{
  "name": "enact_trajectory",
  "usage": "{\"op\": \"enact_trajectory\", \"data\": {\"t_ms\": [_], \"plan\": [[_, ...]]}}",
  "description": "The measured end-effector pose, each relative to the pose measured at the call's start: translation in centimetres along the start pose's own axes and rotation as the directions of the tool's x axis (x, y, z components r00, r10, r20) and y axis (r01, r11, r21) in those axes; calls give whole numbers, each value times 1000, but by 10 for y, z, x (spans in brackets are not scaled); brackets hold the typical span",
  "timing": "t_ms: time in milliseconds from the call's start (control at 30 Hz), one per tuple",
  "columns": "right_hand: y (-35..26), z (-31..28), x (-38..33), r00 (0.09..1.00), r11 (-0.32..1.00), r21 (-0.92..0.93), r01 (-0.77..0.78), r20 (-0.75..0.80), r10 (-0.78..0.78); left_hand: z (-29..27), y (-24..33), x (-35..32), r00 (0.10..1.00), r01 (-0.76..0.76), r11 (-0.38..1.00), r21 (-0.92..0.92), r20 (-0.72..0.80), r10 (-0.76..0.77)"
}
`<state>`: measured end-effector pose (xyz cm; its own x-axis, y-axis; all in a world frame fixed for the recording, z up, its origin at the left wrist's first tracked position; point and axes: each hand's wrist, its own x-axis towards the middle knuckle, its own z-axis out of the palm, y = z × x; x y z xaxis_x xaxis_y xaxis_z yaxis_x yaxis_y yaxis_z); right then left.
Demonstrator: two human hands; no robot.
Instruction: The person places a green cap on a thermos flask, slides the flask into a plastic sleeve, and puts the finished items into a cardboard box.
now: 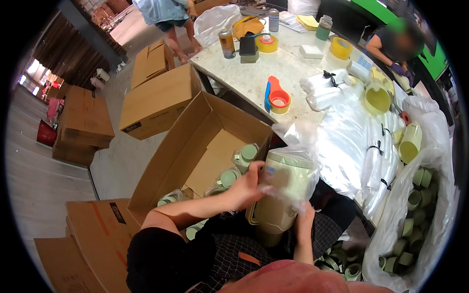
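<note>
A large pale green jug (273,213) stands in front of my lap, its handle on the lower left side. A clear plastic bag (308,168) covers its upper part and hangs loose around it. My left hand (250,185) is closed on the bag at the jug's left side, thumb and fingers bent. Lower on the right, my right hand (305,219) grips the bag's edge against the jug; its fingertips are partly hidden. Just left of the jug, an open cardboard box (168,149) holds several bagged green pieces (228,177) along its near and right sides.
The white table (234,73) carries a tape dispenser (278,97), a spray can (226,43) and stacked plastic bags (342,141). At right, a lined container holds green rings (408,227). Closed cartons (159,100) stand at left. Another person (391,49) works across the table.
</note>
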<state>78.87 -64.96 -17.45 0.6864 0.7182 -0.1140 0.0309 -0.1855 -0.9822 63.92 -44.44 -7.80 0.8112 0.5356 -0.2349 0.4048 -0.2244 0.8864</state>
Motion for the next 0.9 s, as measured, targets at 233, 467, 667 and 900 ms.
{"op": "enact_trajectory", "data": {"t_ms": [233, 467, 667, 900], "plan": [[-26, 16, -82, 952, 964, 110, -242, 221, 213, 42, -54, -65, 931, -311, 932, 187, -136, 338], [-25, 27, -66, 990, 985, -170, -43, 128, 65, 15, -43, -61, 832, -335, 743, 579, -188, 522], [-86, 84, -41, 895, 897, -206, 390, 315, -317, -9, -104, -75, 734, -139, 951, 276, -616, 286], [-98, 137, -42, 772, 958, -56, 280, 606, -190, -46, -338, -134, 640, 291, 885, -364, -613, -463]]}}
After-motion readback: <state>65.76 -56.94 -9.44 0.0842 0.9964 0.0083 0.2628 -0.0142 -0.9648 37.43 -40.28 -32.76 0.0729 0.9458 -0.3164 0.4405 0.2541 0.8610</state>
